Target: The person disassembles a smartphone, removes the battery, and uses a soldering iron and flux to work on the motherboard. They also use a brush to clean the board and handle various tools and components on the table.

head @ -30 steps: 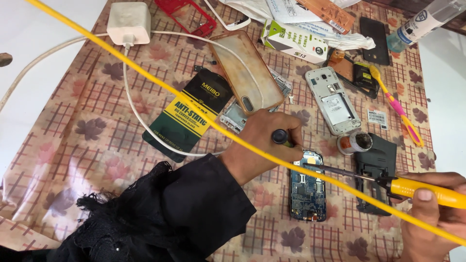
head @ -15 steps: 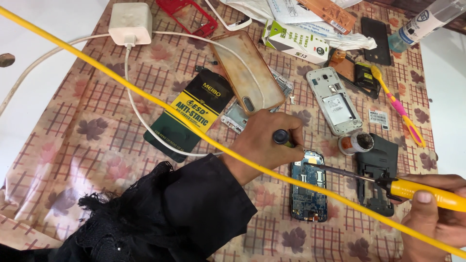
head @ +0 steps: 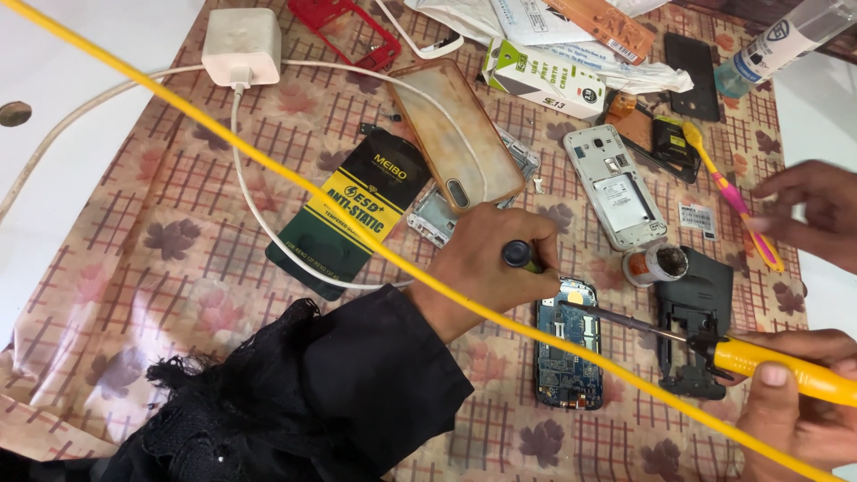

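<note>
Seen from my head camera, looking down at a table covered with a leaf-patterned cloth (head: 178,223).

My left hand (head: 486,259), in a black sleeve with a frilled cuff, is closed around a small dark-handled tool (head: 518,255), held upright just above the top edge of an opened phone. That phone's blue circuit board (head: 568,344) lies flat on the cloth, just right of my left wrist.

My right hand (head: 794,402), at the lower right corner, is wrapped around the yellow handle of a soldering iron (head: 759,357). Its thin metal tip reaches left and ends over the upper part of the circuit board; I cannot tell if it touches. The iron's yellow cord (head: 268,170) runs diagonally across the whole scene.

Just right of the board lies a black phone frame (head: 692,303), with a small round tin (head: 656,263) beside its top. Above that sits a white phone body (head: 620,187), back open.

Another person's hand (head: 808,210) enters from the right edge, fingers near a pink and yellow toothbrush (head: 728,192).

Farther up lie an amber phone case (head: 455,134), a black and yellow packet (head: 353,214), and a white charger (head: 241,45) with its cable.
</note>
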{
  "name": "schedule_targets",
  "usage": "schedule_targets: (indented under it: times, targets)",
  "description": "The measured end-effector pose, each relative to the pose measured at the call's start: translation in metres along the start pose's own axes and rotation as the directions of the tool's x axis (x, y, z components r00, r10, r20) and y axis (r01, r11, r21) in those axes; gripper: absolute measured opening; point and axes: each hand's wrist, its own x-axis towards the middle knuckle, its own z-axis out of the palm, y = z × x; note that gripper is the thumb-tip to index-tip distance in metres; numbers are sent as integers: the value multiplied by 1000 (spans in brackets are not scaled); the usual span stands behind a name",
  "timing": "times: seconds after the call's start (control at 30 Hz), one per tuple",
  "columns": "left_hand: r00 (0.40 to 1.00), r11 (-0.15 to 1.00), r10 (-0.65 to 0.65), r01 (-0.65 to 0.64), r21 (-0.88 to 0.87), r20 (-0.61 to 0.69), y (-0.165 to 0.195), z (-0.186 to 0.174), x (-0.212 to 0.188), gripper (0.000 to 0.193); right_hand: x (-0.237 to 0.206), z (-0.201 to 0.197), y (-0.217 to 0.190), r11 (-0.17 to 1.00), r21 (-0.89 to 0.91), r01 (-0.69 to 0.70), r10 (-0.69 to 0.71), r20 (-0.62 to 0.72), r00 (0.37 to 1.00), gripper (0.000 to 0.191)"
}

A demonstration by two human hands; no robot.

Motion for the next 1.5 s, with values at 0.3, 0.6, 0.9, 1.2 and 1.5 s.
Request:
schedule_targets:
  times: [0.3, 0.6, 0.9, 1.2, 1.5]
  targets:
    - [998, 999, -52, 52, -13, 41, 0, 0, 5, 18, 0, -6, 9, 998, 18, 58, -59, 2, 998, 34]
    - [1000, 1000, -13, 13, -10, -2, 0, 0, 1, 24, 43, 4, -28, 960, -255, 114, -69, 176, 982, 38]
    - [1000, 1000, -2, 2, 26, 9, -1, 0, 2, 19, 76, 21, -56, 958, -280, 57, 18, 261, 965, 40]
    - [999, 999, -35, 34, 10, 35, -1, 0, 5, 20, 58, 21, -72, 946, -324, 15, 68, 244, 967, 37]
    - [996, 997, -77, 76, 19, 49, -2, 1, 6, 20, 48, -4, -30, 935, -280, 215, -123, 313, 942, 34]
